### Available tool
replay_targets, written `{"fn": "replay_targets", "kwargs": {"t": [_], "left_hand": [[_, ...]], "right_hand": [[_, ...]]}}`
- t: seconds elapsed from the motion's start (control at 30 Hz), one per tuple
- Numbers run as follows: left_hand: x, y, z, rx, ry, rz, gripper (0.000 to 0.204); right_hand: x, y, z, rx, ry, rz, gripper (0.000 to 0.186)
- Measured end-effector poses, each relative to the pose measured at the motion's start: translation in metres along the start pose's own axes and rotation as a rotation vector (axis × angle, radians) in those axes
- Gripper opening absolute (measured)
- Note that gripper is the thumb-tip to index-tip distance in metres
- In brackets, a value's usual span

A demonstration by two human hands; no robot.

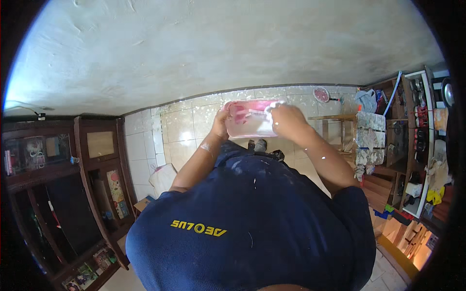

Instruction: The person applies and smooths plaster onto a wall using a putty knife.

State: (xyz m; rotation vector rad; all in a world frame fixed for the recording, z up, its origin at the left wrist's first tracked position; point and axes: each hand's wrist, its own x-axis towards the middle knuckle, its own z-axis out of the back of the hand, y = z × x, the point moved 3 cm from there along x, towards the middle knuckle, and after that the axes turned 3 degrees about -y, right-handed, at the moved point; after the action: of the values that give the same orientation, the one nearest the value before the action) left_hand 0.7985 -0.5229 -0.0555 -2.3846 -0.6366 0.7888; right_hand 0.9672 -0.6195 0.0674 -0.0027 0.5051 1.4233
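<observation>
A pink, see-through plastic tub [250, 130] is held up in front of my body, above the tiled floor. My left hand [222, 124] grips its left side, fingers wrapped around the wall and partly hidden. At the right side of the tub, my right hand [290, 122] is closed, knuckles up, by the rim. Something white [274, 105] shows at the top of those fingers; whether it is a cloth or a smear of paste cannot be made out. White flecks dot my right forearm, and a whitish smear marks my left wrist.
Ahead stands a grey, patchily coated wall [233, 48]. White splatter covers the floor tiles [194, 119] along it. A dark wooden cabinet [80, 160] is at left. On the right are a splattered wooden stool [370, 138], a round racket-like object [321, 94] and crowded shelves [421, 145].
</observation>
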Motion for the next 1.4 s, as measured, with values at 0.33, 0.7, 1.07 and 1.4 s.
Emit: {"fn": "replay_targets", "kwargs": {"t": [0.33, 0.7, 1.07, 1.4], "left_hand": [[0.011, -0.042, 0.045, -0.027, -0.003, 0.023, 0.059], [-0.009, -0.133, 0.141, 0.081, -0.016, 0.059, 0.054], [-0.014, -0.2, 0.205, 0.083, 0.027, -0.029, 0.052], [-0.019, -0.218, 0.226, -0.042, -0.011, -0.006, 0.047]], "right_hand": [[0.034, 0.049, 0.007, -0.042, -0.127, -0.061, 0.027], [0.115, 0.165, -0.006, -0.026, -0.011, 0.073, 0.033], [0.157, 0.238, 0.015, 0.071, -0.218, -0.063, 0.035], [0.172, 0.244, 0.005, 0.136, -0.175, -0.104, 0.037]]}}
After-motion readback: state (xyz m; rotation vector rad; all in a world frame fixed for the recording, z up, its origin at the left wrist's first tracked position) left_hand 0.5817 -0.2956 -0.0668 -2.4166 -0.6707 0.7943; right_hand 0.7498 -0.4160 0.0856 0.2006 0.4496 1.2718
